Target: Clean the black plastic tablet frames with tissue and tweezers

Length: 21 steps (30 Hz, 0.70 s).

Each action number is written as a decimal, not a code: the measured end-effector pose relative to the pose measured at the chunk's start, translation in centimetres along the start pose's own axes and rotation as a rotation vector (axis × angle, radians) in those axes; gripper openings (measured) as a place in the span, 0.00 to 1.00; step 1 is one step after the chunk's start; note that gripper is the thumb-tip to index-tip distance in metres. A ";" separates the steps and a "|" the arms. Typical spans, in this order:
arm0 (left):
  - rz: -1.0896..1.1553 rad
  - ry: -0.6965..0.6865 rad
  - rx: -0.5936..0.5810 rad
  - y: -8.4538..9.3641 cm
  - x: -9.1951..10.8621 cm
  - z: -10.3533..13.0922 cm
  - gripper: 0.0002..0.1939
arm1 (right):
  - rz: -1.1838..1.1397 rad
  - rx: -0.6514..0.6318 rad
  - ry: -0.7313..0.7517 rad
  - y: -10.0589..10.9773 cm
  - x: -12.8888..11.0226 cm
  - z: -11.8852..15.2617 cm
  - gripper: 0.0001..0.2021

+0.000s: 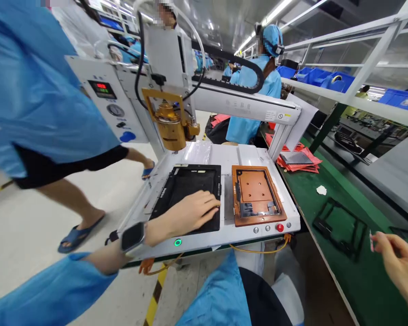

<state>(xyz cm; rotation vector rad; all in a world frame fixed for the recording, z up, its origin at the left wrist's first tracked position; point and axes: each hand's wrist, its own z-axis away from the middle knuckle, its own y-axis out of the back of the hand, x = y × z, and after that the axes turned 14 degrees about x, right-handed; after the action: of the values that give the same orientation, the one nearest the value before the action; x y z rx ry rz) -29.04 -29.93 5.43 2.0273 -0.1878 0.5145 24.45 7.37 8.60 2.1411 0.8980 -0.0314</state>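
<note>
My left hand (187, 212), with a watch on the wrist, rests palm down over the black tray fixture (193, 179) on the machine's white bed; its fingers are extended, and the thumb side is near the tray's right edge. Right of it, a brown fixture (256, 190) holds a thin black frame. At the far right, my right hand (399, 260) pinches a small pink and white strip (371, 241) above the green bench. A black plastic frame (340, 228) lies on the bench just left of that hand.
A brass-coloured machine head (170, 127) hangs over the bed (143, 222). Red and metal buttons line its front edge. Red packets (301, 158) and a white scrap (321, 190) lie on the green bench (367, 280). A person in blue walks close by on the left; another stands behind.
</note>
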 end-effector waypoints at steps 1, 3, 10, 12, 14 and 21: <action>-0.030 -0.024 0.011 -0.4 -1.1 -1.0 0.18 | 0.005 -0.023 0.010 0.1 -2.8 0.5 0.20; -0.077 -0.072 0.019 -1.1 -2.9 -2.7 0.19 | -0.102 -0.030 0.140 0.4 -8.0 1.7 0.18; -0.170 -0.202 0.024 -2.8 -6.3 -5.1 0.23 | -0.421 -0.102 0.496 1.2 -18.5 5.8 0.05; -0.173 -0.226 0.024 -3.1 -6.6 -5.3 0.22 | -0.457 -0.126 0.522 1.3 -19.9 6.7 0.06; -0.170 -0.244 0.018 -3.3 -6.8 -5.7 0.21 | -0.484 -0.154 0.535 1.2 -21.0 7.4 0.06; -0.166 -0.280 -0.027 -4.1 -6.8 -6.7 0.13 | -0.606 -0.245 0.532 0.2 -24.4 9.7 0.08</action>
<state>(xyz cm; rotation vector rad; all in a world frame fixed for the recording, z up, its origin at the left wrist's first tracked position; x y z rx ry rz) -35.62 -22.62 1.99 2.0607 -0.1912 0.1224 8.87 -13.75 9.53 1.6001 1.7374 0.3395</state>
